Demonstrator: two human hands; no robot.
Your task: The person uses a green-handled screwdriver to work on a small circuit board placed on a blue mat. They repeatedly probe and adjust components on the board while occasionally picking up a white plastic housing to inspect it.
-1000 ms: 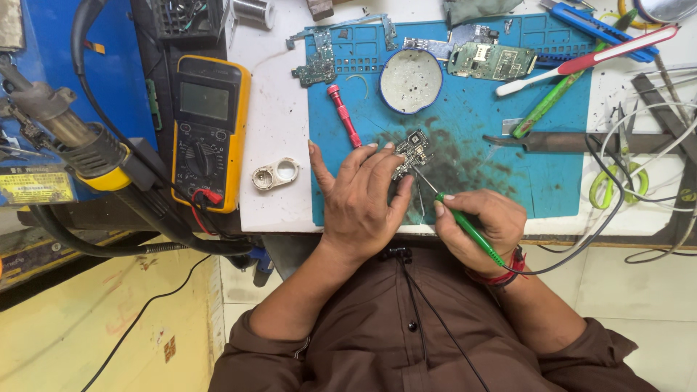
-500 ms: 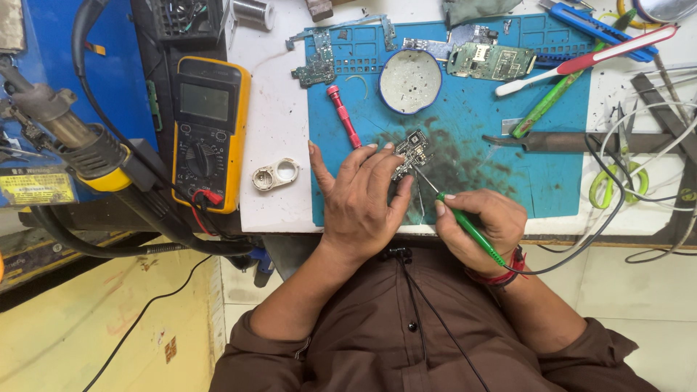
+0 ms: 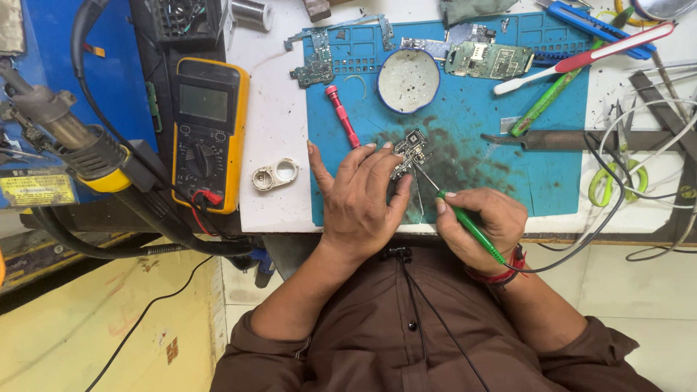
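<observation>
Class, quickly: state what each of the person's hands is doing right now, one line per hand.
Left hand: open, fingers spread flat, steadying the small dark circuit board on the blue work mat.
Right hand: closed around the green-handled soldering iron, tip at the board.

Tiny board (image 3: 409,151), dark with lots of little metal bits on it, irregular shape, lying flat on the blue mat (image 3: 472,145), near the mat's middle and a bit toward the front edge. The iron (image 3: 465,218) has a slim green handle with a thin metal tip, tilted so it runs diagonally up-left, tip right at the board's lower right edge. Its black cord trails off to the right.
</observation>
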